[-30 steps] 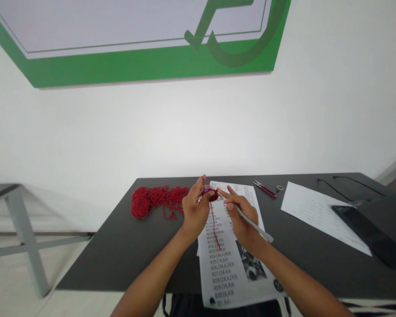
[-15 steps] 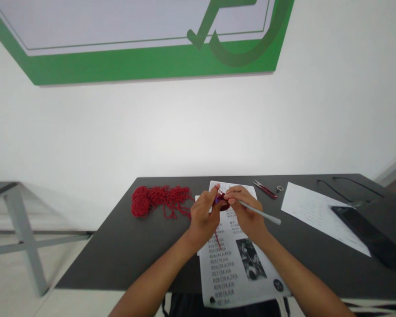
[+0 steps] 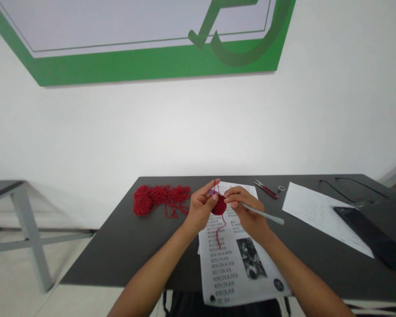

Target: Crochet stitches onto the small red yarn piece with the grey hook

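Observation:
My left hand (image 3: 200, 207) pinches a small round red crochet piece (image 3: 219, 206) above a printed pattern sheet (image 3: 232, 259). A red yarn tail hangs from the piece over the sheet. My right hand (image 3: 249, 212) is closed round a grey crochet hook (image 3: 263, 213), whose tip meets the red piece. A loose pile of red yarn (image 3: 160, 198) lies on the black table (image 3: 125, 246) to the left of my left hand.
Small red-handled snips (image 3: 265, 189) and a little metal ring (image 3: 280, 188) lie behind the sheet. A second white sheet (image 3: 317, 211), a dark phone (image 3: 372, 240) and a black cord (image 3: 343, 187) lie at the right. A grey table (image 3: 16, 207) stands at the left.
Both hands have shifted right and come together. The hook, earlier slanting down toward me, now lies flatter with its tip in the red piece.

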`<state>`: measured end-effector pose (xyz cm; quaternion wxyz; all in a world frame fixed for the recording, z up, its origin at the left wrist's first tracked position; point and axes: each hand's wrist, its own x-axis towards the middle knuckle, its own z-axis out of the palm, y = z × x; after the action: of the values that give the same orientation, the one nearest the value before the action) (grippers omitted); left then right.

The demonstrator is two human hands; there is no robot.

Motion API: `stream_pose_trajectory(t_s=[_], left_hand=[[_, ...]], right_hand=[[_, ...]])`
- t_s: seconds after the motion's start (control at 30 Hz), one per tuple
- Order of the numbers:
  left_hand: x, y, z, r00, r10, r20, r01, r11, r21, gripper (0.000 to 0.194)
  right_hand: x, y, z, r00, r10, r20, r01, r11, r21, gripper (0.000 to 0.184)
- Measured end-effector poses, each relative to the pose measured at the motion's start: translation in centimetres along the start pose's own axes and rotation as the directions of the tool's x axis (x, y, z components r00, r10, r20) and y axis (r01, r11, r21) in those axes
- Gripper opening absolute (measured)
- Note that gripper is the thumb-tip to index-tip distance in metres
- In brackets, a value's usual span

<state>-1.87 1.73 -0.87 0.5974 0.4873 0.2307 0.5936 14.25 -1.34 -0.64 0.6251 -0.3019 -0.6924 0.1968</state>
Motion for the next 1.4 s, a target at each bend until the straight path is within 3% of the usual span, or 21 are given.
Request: stream_pose_trajectory(t_s=[0.17, 0.43, 0.63, 1.03, 1.27, 1.4], left_hand=[[0.0, 0.7, -0.4, 0.997, 0.023, 0.071, -0.025, 0.999, 0.026, 0.070], [-0.2, 1.4, -0.2, 0.995, 0.004, 0.100, 0.004, 0.997, -0.082, 0.071], [-0.4, 1.7, 0.0, 0.990, 0.000, 0.143, 0.026, 0.984, -0.177, 0.070], [-0.4, 2.0, -0.1, 0.985, -0.097, 0.146, 0.131, 0.960, -0.247, 0.072], [-0.4, 2.3, 0.1, 0.969, -0.162, 0.186, 0.221, 0.905, -0.363, 0.058], [-0.4, 2.2, -0.1, 0.962, -0.192, 0.193, 0.245, 0.919, -0.309, 0.060]], right_hand=[[0.6, 0.2, -0.4, 0.996, 0.044, 0.074, -0.057, 0.980, 0.190, 0.015], [0.8, -0.4, -1.0, 0.993, -0.017, 0.117, 0.004, 0.994, 0.111, 0.011], [0.4, -0.6, -0.9, 0.991, 0.064, 0.117, -0.088, 0.973, 0.213, 0.014], [-0.8, 0.4, -0.2, 0.949, 0.291, 0.123, -0.315, 0.862, 0.397, 0.021], [-0.9, 0.6, 0.3, 0.929, 0.354, 0.107, -0.358, 0.792, 0.494, 0.027], [-0.2, -0.6, 1.1, 0.919, 0.376, 0.117, -0.365, 0.704, 0.609, 0.029]])
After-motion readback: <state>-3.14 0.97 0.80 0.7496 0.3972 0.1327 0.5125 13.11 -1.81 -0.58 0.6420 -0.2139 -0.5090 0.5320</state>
